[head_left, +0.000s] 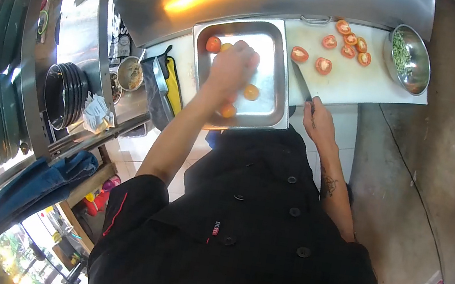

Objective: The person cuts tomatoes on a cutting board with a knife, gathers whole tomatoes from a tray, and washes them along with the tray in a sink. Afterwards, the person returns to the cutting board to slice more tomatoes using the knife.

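My left hand [234, 68] reaches into a rectangular metal tray [274, 99], its fingers curled around a red tomato [254, 60] that shows only in part. Other whole tomatoes, red [213, 44] and orange [251, 92], lie in the tray around it. My right hand [319, 120] grips the handle of a knife [301, 81], whose blade points up and left over the white cutting board [341, 89]. On the board, several tomato halves [323, 66] lie with their cut faces up, near and beyond the blade tip.
A metal bowl [421, 65] of chopped greens [401, 53] stands at the board's right end. Left of the tray lie a grey and yellow cloth [173, 84] and a small pan [130, 73]. Black bowls [61, 95] are stacked farther left.
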The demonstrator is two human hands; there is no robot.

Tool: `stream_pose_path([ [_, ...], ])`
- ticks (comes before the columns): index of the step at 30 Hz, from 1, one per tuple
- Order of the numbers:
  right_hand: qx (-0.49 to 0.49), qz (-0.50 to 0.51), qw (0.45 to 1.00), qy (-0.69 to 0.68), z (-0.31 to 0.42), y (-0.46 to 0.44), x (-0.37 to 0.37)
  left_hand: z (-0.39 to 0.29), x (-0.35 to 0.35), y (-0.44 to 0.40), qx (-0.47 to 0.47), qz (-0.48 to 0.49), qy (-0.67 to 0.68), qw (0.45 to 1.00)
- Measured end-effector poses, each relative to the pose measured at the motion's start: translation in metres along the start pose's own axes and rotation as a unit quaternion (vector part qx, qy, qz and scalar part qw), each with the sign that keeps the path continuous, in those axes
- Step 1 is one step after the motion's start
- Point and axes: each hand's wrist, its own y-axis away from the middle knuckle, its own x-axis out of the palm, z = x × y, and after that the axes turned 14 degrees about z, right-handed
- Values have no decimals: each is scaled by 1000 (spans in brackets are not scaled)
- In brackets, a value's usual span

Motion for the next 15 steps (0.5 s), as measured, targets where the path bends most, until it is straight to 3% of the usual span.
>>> stream_pose_path([
  [4, -38, -3, 998, 54, -18, -17, -3, -8, 37, -11, 12, -54, -195, 979],
  [6, -45, 6, 998, 51, -17, -24, -11, 4, 51, -16, 26, -83, -201, 976],
  [11, -33, 23, 997, 62, -30, -52, -29, -26, 42, 5, -105, -167, 59, 979],
  [12, -45, 27, 996, 66, -37, -58, -34, -30, 41, 7, -112, -178, 56, 976],
  [14, -77, 8, 996, 34, -49, -65, -46, -52, 30, 14, -190, -207, 218, 935],
  [15, -91, 18, 995, 35, -58, -66, -54, -75, 19, 21, -251, -167, 322, 898],
])
